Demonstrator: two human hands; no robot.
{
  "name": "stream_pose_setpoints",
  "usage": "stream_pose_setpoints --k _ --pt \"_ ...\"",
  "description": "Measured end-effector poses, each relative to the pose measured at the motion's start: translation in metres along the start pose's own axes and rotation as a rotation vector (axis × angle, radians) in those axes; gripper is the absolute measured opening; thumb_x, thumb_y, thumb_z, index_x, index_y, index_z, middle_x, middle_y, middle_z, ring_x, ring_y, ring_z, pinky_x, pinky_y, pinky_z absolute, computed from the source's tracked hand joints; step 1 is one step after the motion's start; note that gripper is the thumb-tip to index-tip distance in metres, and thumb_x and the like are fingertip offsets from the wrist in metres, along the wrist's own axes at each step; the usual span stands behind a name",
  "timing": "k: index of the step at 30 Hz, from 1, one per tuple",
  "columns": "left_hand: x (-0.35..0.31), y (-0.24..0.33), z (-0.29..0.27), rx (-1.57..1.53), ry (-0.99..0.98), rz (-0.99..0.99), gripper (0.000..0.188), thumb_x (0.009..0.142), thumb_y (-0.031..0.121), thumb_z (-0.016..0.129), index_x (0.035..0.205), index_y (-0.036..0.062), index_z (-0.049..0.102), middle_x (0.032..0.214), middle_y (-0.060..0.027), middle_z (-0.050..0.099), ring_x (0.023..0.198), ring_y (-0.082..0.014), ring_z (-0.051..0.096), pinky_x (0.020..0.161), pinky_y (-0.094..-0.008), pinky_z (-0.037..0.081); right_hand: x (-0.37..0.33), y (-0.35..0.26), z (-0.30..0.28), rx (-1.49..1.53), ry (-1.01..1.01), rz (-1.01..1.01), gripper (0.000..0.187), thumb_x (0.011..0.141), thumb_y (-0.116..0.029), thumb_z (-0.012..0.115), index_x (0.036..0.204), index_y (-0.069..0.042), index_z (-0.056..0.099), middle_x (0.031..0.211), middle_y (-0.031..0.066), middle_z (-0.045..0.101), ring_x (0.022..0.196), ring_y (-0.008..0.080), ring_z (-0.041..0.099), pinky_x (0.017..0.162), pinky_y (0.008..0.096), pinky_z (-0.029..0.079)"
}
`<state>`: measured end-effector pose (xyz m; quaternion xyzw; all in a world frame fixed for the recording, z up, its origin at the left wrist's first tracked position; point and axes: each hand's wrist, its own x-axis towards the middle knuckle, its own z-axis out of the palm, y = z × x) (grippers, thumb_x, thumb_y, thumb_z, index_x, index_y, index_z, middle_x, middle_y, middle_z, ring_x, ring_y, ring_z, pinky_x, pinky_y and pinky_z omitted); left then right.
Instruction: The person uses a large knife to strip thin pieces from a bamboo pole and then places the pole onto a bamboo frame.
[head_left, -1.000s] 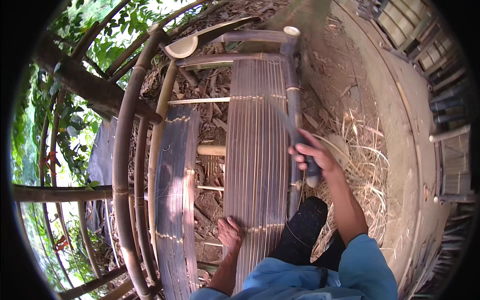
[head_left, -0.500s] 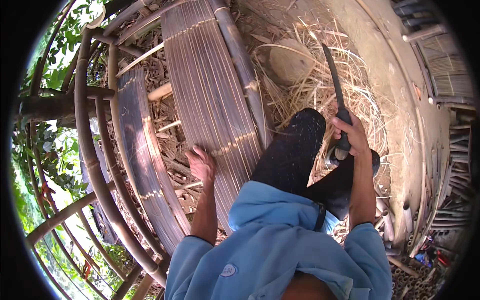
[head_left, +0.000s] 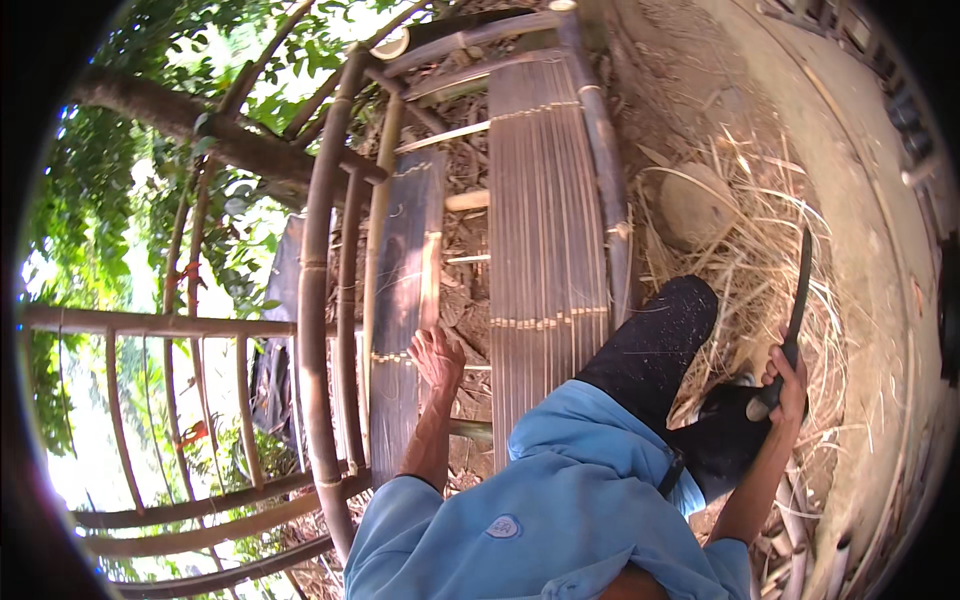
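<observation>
My right hand (head_left: 787, 385) is wrapped round the dark handle of a machete (head_left: 799, 285), whose long blade points up and away over the straw on the right. On the left, my left hand (head_left: 437, 358) rests at the inner edge of a narrow split-bamboo panel (head_left: 400, 250). Its fingers are bent a little and apart, touching the paler strip (head_left: 431, 268) along that edge. Between my left hand and my leg lies a wider panel of bamboo slats (head_left: 545, 200), fixed across with rows of light ties. A gap with bare crosspieces separates the two panels.
A bamboo pole railing (head_left: 316, 270) rises along the left, with leaves beyond. A thick pole (head_left: 597, 130) borders the wide panel. A round wooden block (head_left: 695, 206) sits in loose straw (head_left: 770, 200). An earthen ledge (head_left: 880, 300) runs along the right.
My left hand has gone from the wide panel's edge across the gap to the narrow panel. The machete stays in my right hand, now farther right. The view has turned toward the left.
</observation>
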<state>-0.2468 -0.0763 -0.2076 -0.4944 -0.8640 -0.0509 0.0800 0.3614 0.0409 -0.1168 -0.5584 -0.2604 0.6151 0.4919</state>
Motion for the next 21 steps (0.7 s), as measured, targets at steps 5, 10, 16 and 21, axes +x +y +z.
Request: stream_pose_setpoints --k 5,10,16,21 --pt "-0.034 -0.072 0.016 0.119 -0.237 -0.091 0.049 0.084 0.023 0.070 0.124 -0.0006 0.055 0.104 -0.0180 0.068 0.102 -0.0349 0.066 0.090 -0.0464 0.049 0.015 0.010 0.024 0.045 -0.029 0.078 0.058 0.096 -0.007 0.070 0.149 -0.003 0.045 0.089 -0.0016 0.053 0.067 0.0063 0.050 0.056 0.0214 0.044" --pt "-0.029 -0.047 0.005 0.063 -0.231 -0.126 0.031 0.086 0.019 0.067 0.110 0.0030 0.055 0.103 -0.0192 0.067 0.090 -0.0386 0.069 0.081 -0.0498 0.053 0.038 -0.001 0.025 0.021 0.000 0.060 0.059 0.096 -0.007 0.070 0.149 -0.004 0.044 0.086 -0.0017 0.053 0.066 0.0061 0.051 0.055 0.0213 0.045" --pt "-0.023 -0.040 -0.014 -0.207 0.150 -0.015 0.021 0.097 0.018 0.055 0.114 0.0056 0.058 0.089 -0.0189 0.066 0.084 -0.0432 0.067 0.067 -0.0556 0.053 0.047 -0.012 0.048 -0.039 -0.031 0.020 0.059 0.094 -0.007 0.072 0.146 -0.005 0.046 0.081 -0.0012 0.054 0.062 0.0065 0.051 0.054 0.0216 0.046" --pt "0.051 0.006 -0.078 -0.557 -0.087 -0.085 0.032 0.104 0.028 0.053 0.110 -0.0027 0.061 0.063 -0.0266 0.055 0.052 -0.0349 0.061 0.048 -0.0466 0.041 0.055 -0.019 0.071 -0.095 -0.121 -0.056 0.064 0.092 -0.007 0.073 0.149 -0.005 0.045 0.086 0.0025 0.059 0.062 0.0096 0.054 0.052 0.0251 0.048"
